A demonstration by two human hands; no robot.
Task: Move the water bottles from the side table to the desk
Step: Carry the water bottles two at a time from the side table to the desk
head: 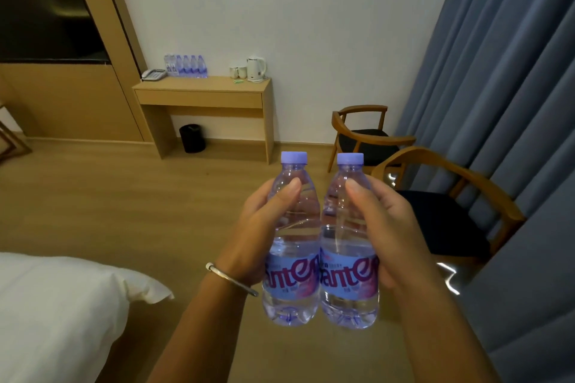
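I hold two clear water bottles with purple caps upright and side by side in front of me. My left hand [258,227] grips the left bottle [294,258], thumb across its shoulder. My right hand [389,227] grips the right bottle [348,261] the same way. The two bottles touch at their labels. Across the room stands a wooden desk [202,93] against the white wall, with several more water bottles [186,66] lined up at its back left.
On the desk are a telephone [153,74], two cups [238,71] and a white kettle [256,69]. A black bin [192,138] sits under it. Two wooden chairs [441,196] and blue curtains [504,71] fill the right; a white bed corner [56,305] lies lower left. Wood floor [124,196] lies between.
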